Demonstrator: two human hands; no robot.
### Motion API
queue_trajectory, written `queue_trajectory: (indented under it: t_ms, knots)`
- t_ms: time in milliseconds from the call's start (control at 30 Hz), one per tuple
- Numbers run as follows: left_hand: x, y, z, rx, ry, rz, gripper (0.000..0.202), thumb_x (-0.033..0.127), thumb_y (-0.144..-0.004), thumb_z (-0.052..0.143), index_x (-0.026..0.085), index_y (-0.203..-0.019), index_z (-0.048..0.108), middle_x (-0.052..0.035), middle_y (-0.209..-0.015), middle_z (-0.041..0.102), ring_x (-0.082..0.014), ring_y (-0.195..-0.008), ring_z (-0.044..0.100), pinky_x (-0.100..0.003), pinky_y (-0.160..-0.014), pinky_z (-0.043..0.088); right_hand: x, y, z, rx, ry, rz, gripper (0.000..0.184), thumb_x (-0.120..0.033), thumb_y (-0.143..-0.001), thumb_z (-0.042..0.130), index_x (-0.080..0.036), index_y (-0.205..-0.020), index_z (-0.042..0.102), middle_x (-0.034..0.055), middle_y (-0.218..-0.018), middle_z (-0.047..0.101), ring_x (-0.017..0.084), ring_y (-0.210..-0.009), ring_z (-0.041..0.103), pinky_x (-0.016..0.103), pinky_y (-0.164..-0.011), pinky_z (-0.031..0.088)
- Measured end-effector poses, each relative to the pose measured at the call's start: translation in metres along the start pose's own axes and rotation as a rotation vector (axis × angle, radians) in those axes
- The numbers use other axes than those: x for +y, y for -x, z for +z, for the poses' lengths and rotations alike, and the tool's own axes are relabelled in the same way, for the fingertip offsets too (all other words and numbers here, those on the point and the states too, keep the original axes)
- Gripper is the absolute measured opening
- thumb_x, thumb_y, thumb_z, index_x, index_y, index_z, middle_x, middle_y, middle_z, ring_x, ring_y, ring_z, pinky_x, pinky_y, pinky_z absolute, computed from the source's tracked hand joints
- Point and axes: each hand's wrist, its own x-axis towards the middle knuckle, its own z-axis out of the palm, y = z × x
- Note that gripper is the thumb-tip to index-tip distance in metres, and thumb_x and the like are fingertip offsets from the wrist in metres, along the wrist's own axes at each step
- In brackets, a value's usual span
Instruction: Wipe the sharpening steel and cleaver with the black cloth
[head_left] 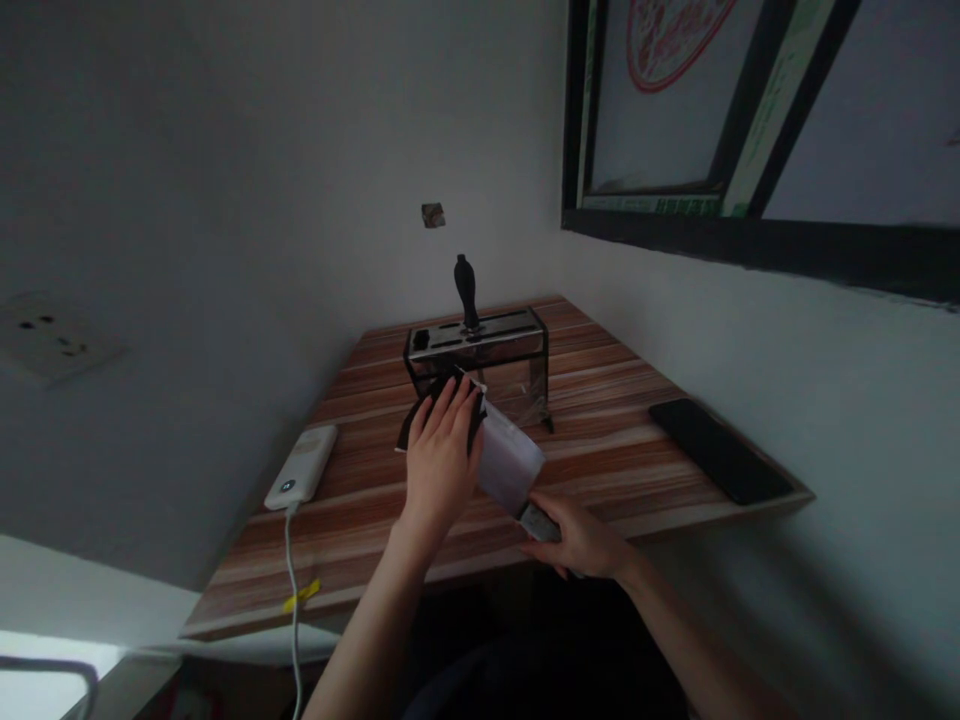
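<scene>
My right hand [577, 540] is closed round the grey handle of a cleaver [511, 462], whose broad blade points away to the upper left. Over the far end of the blade lies a black cloth [409, 430], with my left hand [444, 455] closed on it, fingers together on top. The cloth and hand hide that end of the blade. Just beyond stands a knife holder [480, 350] with a slotted metal top and clear sides. One black handle [465, 290] sticks up out of it.
A white power bank [304, 467] with a cable [292, 570] lies on the left of the wood-grain table [600, 460]. On the right rests a black phone [718, 450]. Yellow tape [301, 596] marks the front edge. Walls close in behind and at both sides.
</scene>
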Motion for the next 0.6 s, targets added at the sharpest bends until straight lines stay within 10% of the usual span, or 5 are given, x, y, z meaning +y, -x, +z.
queue_trajectory:
  t_ms: [333, 600]
  knots:
    - [0.045, 0.030, 0.010, -0.128, 0.136, 0.104, 0.042, 0.022, -0.095, 0.044, 0.018, -0.136, 0.048, -0.0053, -0.146, 0.047, -0.0216, -0.139, 0.038, -0.043, -0.113, 0.033, -0.005, -0.001, 0.000, 0.123, 0.083, -0.122, 0.026, -0.020, -0.072, 0.067, -0.015, -0.096, 0.062, 0.0059, -0.085, 0.068, 0.020, -0.078, 0.064, 0.026, -0.065, 0.050]
    - [0.068, 0.054, 0.017, -0.204, 0.219, 0.167, 0.044, 0.022, -0.094, 0.046, 0.020, -0.138, 0.047, -0.0024, -0.146, 0.047, -0.0191, -0.139, 0.037, -0.040, -0.114, 0.034, -0.002, -0.001, 0.001, 0.082, 0.012, -0.026, 0.038, -0.006, -0.059, 0.053, -0.014, -0.093, 0.067, 0.0013, -0.063, 0.068, 0.018, -0.057, 0.062, 0.025, -0.053, 0.050]
